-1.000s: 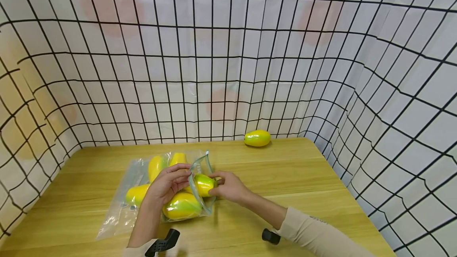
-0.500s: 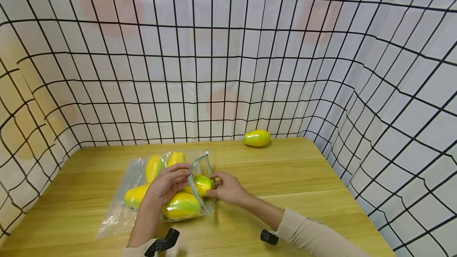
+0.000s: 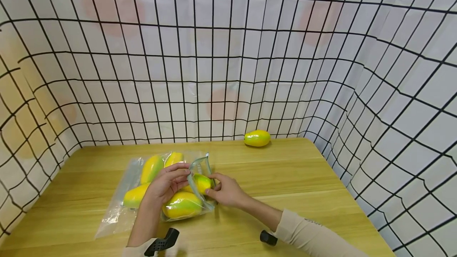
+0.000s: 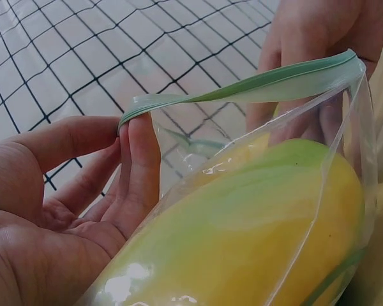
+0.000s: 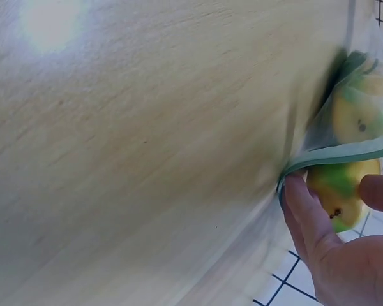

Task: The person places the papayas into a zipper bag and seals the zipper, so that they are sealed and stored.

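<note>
A clear zip bag (image 3: 116,215) lies on the table with several yellow-green papayas inside, one in front (image 3: 183,205) near its mouth. My left hand (image 3: 167,185) pinches the bag's green zip edge (image 4: 242,88) between thumb and fingers, keeping the mouth raised. At that mouth, my right hand (image 3: 228,190) holds another papaya (image 3: 202,184) by its end, thumb on one side and fingers on the other. In the right wrist view, that papaya's dark-spotted end (image 5: 335,213) shows between thumb and fingers, with the green edge crossing over it. Its far part lies inside the bag.
One more papaya (image 3: 257,138) lies at the table's back edge, right of centre. A black wire grid (image 3: 228,70) encloses the back and sides of the wooden table (image 3: 303,177). Black wrist mounts show at both forearms.
My right hand has moved slightly left, and the held papaya sits deeper in the bag. The papayas at the back of the bag have shifted left. My left hand has hardly moved.
</note>
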Demonstrator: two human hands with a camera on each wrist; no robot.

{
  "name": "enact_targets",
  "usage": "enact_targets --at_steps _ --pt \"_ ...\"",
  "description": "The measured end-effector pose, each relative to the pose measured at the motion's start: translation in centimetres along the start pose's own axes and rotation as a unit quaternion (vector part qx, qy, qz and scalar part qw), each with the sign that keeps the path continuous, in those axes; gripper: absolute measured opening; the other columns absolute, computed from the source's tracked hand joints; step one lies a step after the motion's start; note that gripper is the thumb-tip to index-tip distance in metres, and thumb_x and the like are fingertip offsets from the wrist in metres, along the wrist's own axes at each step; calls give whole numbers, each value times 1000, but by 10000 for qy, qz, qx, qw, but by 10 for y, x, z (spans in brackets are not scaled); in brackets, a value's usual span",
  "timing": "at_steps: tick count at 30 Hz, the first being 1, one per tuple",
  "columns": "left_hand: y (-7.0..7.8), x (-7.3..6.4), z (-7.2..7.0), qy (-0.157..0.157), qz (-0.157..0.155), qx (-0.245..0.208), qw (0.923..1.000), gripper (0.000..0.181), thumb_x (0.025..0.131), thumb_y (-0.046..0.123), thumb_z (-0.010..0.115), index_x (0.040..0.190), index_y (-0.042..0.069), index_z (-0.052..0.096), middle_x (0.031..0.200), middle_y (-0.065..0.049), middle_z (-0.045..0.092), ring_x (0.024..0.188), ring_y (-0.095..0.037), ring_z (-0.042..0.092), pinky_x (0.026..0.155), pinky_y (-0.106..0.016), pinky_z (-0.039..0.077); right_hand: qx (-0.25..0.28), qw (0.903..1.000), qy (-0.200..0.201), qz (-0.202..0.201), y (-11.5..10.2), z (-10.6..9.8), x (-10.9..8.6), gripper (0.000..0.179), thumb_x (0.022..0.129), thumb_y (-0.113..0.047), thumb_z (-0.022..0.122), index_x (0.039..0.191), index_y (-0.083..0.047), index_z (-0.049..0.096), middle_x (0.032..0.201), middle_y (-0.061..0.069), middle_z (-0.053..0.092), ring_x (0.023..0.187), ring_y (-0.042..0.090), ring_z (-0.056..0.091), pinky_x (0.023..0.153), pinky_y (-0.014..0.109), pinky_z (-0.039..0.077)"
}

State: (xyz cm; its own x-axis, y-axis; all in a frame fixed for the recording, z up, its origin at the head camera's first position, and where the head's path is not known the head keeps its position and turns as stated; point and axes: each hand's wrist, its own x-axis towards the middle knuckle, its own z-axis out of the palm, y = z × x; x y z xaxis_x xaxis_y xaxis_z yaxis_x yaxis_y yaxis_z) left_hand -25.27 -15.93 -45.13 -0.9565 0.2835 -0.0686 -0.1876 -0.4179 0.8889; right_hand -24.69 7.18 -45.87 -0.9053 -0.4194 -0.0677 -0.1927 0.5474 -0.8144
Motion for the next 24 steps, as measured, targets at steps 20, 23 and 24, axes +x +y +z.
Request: enact_targets --at_steps 20,23,24 --pt "3 -2 -3 72 -75 -53 9999 23 100 -1 57 100 13 76 92 -2 76 80 -12 75 77 -27 63 359 9989 84 276 -3 2 -5 38 95 -21 71 122 0 54 105 20 74 79 20 71 60 29 54" --pt "4 -3 -3 53 -55 -27 10000 24 101 -1 57 99 13 76 92 -1 76 80 -12 74 78 -27 63 373 9989 80 255 -3 3 -5 37 95 -21 71 120 0 55 105 20 74 79 19 71 60 29 54" --pt "4 -3 -3 42 -50 -17 10000 24 101 0 56 99 14 76 92 -1 76 80 -12 74 78 -27 63 371 9989 84 256 -3 3 -5 37 95 -21 71 120 0 55 105 20 74 79 19 71 60 29 54"
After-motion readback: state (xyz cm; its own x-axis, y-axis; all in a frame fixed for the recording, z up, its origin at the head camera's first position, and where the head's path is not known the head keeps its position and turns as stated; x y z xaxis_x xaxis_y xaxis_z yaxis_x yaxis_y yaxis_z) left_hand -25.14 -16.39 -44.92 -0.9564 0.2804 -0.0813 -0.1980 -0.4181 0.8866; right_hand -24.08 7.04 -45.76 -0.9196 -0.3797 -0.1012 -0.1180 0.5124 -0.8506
